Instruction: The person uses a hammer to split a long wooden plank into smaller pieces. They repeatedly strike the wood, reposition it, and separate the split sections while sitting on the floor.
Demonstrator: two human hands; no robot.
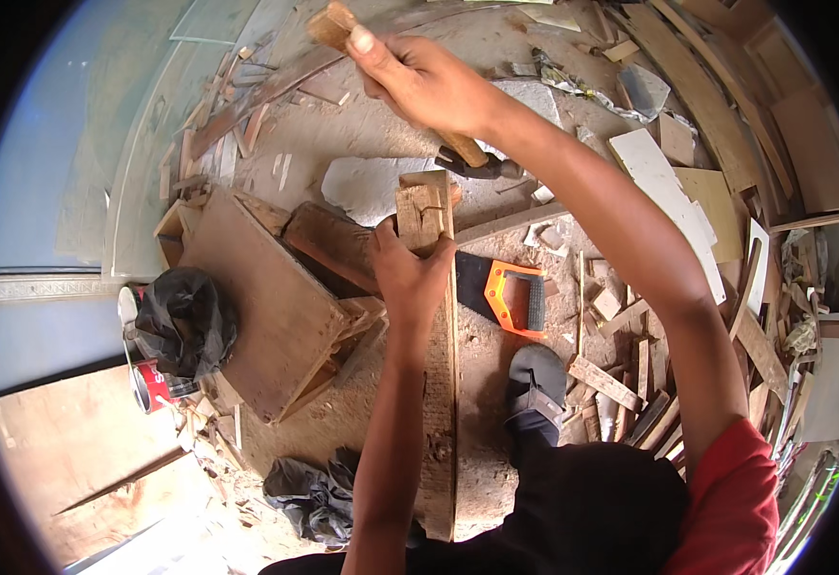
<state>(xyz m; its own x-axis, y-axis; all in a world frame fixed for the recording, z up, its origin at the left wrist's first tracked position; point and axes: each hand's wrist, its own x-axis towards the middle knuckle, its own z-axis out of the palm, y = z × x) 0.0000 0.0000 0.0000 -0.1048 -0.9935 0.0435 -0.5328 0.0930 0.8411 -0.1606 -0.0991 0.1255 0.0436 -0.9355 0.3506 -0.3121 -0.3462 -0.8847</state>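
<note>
Head view | my left hand (408, 273) clasps the timber (440, 383) near its far end | my right hand (434, 86), raised, grips the hammer (466, 149), its head right of that end

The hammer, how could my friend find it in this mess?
Start at the long plank running up the middle. Above its top end in the view, the right hand grips the hammer. Unlike the wood scraps around, it joins a wooden handle to a dark metal head.
</note>
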